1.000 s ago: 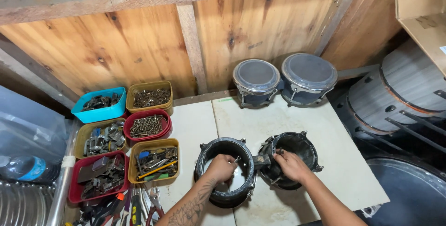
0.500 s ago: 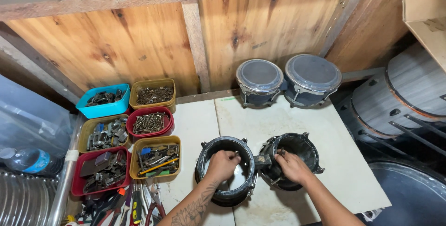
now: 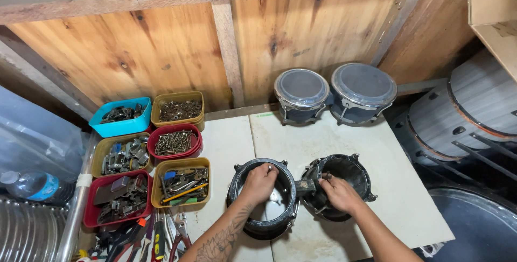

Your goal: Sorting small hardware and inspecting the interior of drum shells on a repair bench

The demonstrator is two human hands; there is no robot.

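A pair of black bongo shells without heads lies on a pale tabletop (image 3: pixel 377 149), joined by a dark block in the middle. My left hand (image 3: pixel 259 183) grips the rim of the left shell (image 3: pixel 242 208), fingers hooked over its edge. My right hand (image 3: pixel 339 193) rests on the near rim of the right shell (image 3: pixel 353 170), fingers curled at the joint between the two. A finished pair of bongos (image 3: pixel 334 92) with grey heads stands at the back of the table against the wooden wall.
Several small plastic tubs of screws and hardware (image 3: pixel 175 142) sit at the left, with pliers and hand tools (image 3: pixel 156 238) below them. A water bottle (image 3: pixel 32 185) lies far left. Larger drum shells (image 3: pixel 474 116) lean at the right.
The view has shifted slightly; both hands stay on the shell rims with almost no movement.
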